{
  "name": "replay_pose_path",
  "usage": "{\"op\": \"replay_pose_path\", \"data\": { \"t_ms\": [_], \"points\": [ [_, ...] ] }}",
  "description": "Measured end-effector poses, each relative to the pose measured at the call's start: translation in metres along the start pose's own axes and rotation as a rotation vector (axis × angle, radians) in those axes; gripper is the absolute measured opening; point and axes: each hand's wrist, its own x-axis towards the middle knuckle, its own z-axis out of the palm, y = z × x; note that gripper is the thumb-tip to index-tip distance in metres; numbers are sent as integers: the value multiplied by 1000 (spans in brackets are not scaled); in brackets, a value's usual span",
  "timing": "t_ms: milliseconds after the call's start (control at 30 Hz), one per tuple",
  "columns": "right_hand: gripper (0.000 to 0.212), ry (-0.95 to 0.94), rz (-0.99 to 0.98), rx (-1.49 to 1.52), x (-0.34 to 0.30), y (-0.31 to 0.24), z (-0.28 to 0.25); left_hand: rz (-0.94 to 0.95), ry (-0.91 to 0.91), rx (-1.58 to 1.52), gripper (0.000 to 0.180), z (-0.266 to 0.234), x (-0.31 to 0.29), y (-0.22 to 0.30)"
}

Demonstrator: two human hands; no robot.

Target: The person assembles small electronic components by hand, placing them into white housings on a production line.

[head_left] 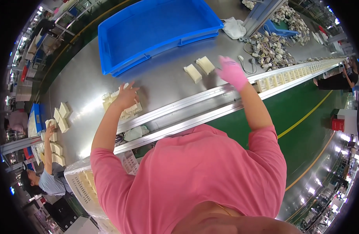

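Observation:
My left hand [126, 97] is bare and lies over a cluster of cream plastic housings [131, 110] on the metal table. Its fingers are spread across them, and it partly hides the pieces below. My right hand [231, 72], in a pink glove, is above the table with its fingers apart and nothing visible in them. Just left of it lies one cream block-shaped housing [205, 65], with another similar housing [193, 73] beside that one. Both lie apart from the glove.
A large blue tray [148, 54] stands at the back. A metal rail channel [179, 109] crosses in front of me, with a row of cream housings [281, 79] at right. Wired connectors [269, 50] heap up beyond. At far left, a co-worker's hand [49, 130] touches cream pieces.

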Motion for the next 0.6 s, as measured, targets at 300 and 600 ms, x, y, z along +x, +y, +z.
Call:
{"op": "replay_pose_path", "data": {
  "t_ms": [300,600],
  "points": [
    [44,-549,157,-269,58,-34,41,-81,797,-974,17,-27,15,48],
    [38,-88,93,-3,51,-39,35,-31,630,-2073,33,-24,59,117]
  ]
}}
